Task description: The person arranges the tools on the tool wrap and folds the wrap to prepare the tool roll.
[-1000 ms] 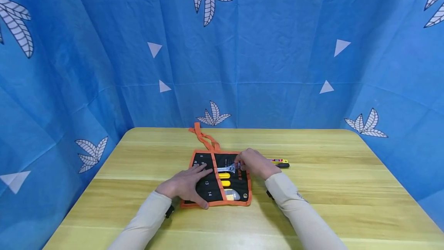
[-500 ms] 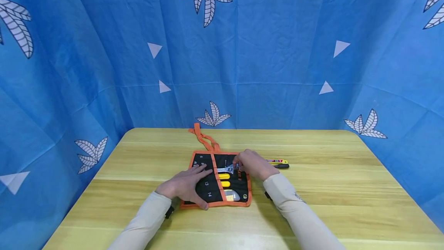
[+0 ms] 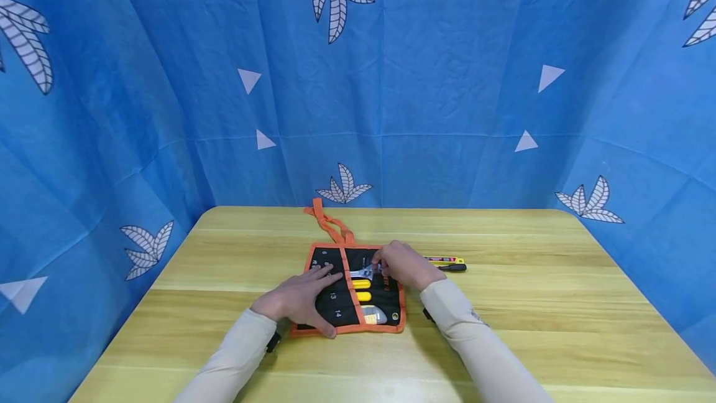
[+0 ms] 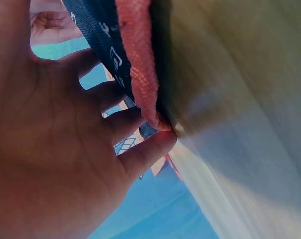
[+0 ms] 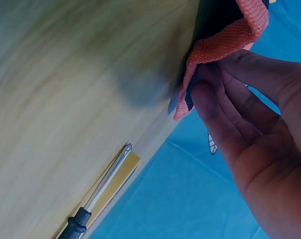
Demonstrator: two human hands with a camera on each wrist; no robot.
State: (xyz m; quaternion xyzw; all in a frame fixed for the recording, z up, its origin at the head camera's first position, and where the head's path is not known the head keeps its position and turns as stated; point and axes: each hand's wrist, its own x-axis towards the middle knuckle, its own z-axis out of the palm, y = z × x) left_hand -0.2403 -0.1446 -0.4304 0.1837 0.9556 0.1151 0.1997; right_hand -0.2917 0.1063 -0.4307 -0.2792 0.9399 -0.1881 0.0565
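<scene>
A black tool roll [image 3: 394,297] with orange trim lies spread on the table. My left hand [image 3: 304,297] rests with spread fingers on its numbered left panel; the left wrist view shows these fingers at the orange edge [image 4: 140,64]. My right hand [image 3: 407,264] pinches the jaw end of a silver adjustable wrench [image 3: 363,273], whose handle runs into a pocket. The right wrist view shows the curled fingers behind the trim [image 5: 217,47], with the wrench hidden. Below the wrench, two yellow handles [image 3: 362,290] and a grey-and-yellow rounded tool [image 3: 373,314] stick out of pockets.
Right of the roll lie a screwdriver with a black handle [image 3: 454,268] and a yellow flat item with a red label [image 3: 447,260]. Orange tie straps [image 3: 332,226] trail toward the table's back edge. A blue patterned curtain [image 3: 447,79] hangs behind the wooden table [image 3: 531,303].
My right hand has moved slightly left with the wrench, which sits a little deeper in its pocket. The left hand has stayed in place.
</scene>
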